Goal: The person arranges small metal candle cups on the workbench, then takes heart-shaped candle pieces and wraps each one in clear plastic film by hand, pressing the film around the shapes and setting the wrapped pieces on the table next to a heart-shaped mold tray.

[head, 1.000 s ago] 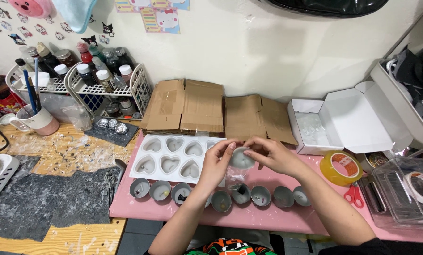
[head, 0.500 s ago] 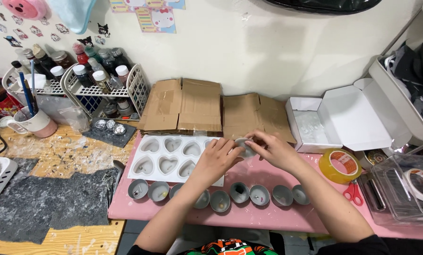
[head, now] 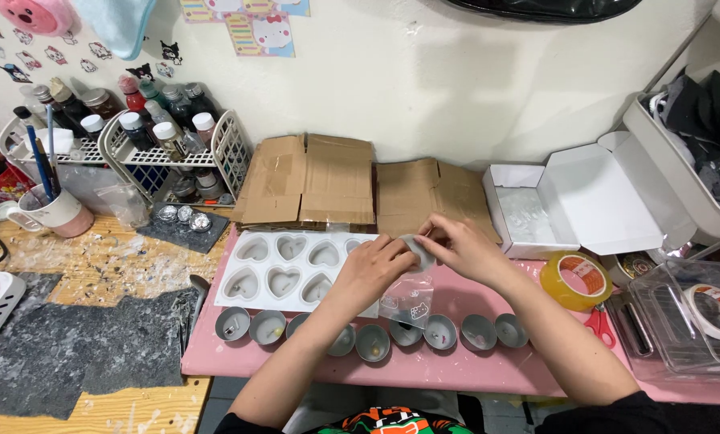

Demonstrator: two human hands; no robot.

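Note:
My left hand [head: 378,265] and my right hand [head: 456,245] meet over the pink table [head: 456,366], both holding a small round pale piece [head: 419,251] together with a clear plastic bag [head: 408,301] that hangs below them. Just left of my hands lies a white mould tray with heart-shaped cavities [head: 284,269]. In front of my hands stands a row of several small grey round cups [head: 372,337] along the table's near edge.
Flattened cardboard [head: 320,181] leans at the back. An open white box [head: 573,197] sits to the right, with a yellow tape roll [head: 575,280], red scissors [head: 597,321] and a clear container [head: 681,321]. Wire racks of bottles [head: 163,133] and a mug [head: 55,210] stand left.
My hands have stayed together near the mould tray's right end, working the small round piece. The clear bag now hangs visibly below them.

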